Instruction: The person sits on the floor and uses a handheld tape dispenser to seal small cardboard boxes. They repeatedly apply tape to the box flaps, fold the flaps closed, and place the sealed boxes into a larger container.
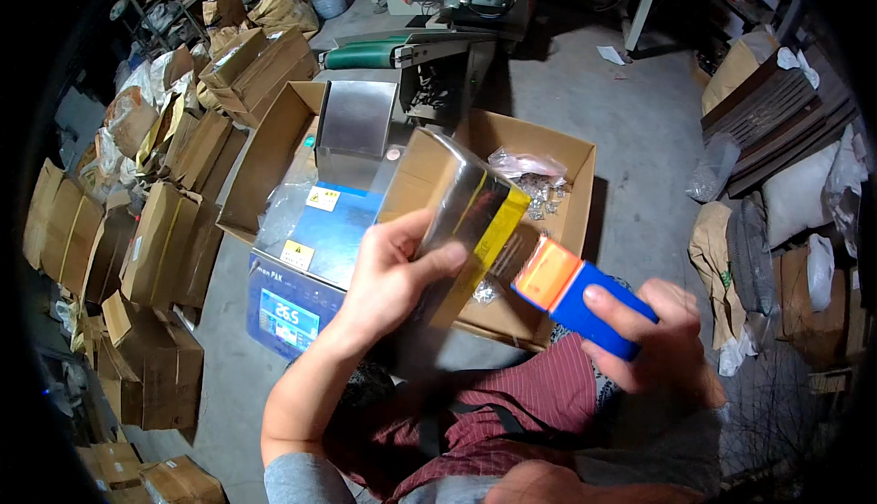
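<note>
Grey floor (639,129) backs both hands (662,335), blue-orange block (575,296) in the right

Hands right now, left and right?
Left hand: closed, holding a shiny, boxy piece with a yellow strip.
Right hand: closed, holding a blue-and-orange block-shaped tool.

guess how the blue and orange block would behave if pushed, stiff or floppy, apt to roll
The block is probably stiff, given its straight edges. It seems light, as the right hand grips only its blue end. Its flat sides suggest sliding rather than rolling.
</note>
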### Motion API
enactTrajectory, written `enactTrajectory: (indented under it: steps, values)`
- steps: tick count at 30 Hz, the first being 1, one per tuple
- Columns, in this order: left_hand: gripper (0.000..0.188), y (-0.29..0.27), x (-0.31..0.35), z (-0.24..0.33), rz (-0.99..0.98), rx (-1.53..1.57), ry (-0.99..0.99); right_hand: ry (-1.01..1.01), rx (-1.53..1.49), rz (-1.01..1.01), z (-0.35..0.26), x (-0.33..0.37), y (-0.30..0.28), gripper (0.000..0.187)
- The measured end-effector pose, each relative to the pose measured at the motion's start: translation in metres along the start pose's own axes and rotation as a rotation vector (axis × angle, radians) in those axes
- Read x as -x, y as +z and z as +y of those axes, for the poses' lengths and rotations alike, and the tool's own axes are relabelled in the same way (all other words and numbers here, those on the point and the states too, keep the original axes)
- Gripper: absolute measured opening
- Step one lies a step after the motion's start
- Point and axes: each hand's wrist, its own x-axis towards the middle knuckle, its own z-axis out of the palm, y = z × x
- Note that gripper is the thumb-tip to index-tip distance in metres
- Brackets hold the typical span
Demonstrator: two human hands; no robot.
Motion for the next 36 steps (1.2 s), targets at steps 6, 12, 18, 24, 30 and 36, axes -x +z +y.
enactTrajectory:
  steps: [6, 12, 18, 24, 30, 36]
  values:
    - [0.029, -0.007, 0.001, -0.013, -0.087, 0.011, -0.071, -0.073, -0.053, -0.116, 0.023, 0.028, 0.000, 0.072]
    - [0.038, -0.001, 0.001, -0.014, -0.133, 0.087, -0.129, -0.072, -0.199, 0.019, 0.027, 0.043, 0.013, 0.069]
    - [0.047, -0.004, -0.003, -0.022, -0.147, 0.246, -0.165, -0.034, -0.178, 0.014, 0.037, 0.025, 0.027, 0.069]
    - [0.042, 0.010, -0.001, -0.021, -0.106, 0.398, -0.364, -0.074, -0.279, -0.040, 0.039, 0.024, 0.027, 0.066]
    - [0.044, 0.019, 0.018, -0.022, -0.065, 0.213, -0.236, -0.215, -0.433, -0.011, 0.054, 0.028, 0.018, 0.053]
    - [0.042, 0.024, 0.029, -0.021, -0.179, 0.225, -0.217, -0.289, -0.526, -0.002, 0.061, 0.051, 0.009, 0.048]
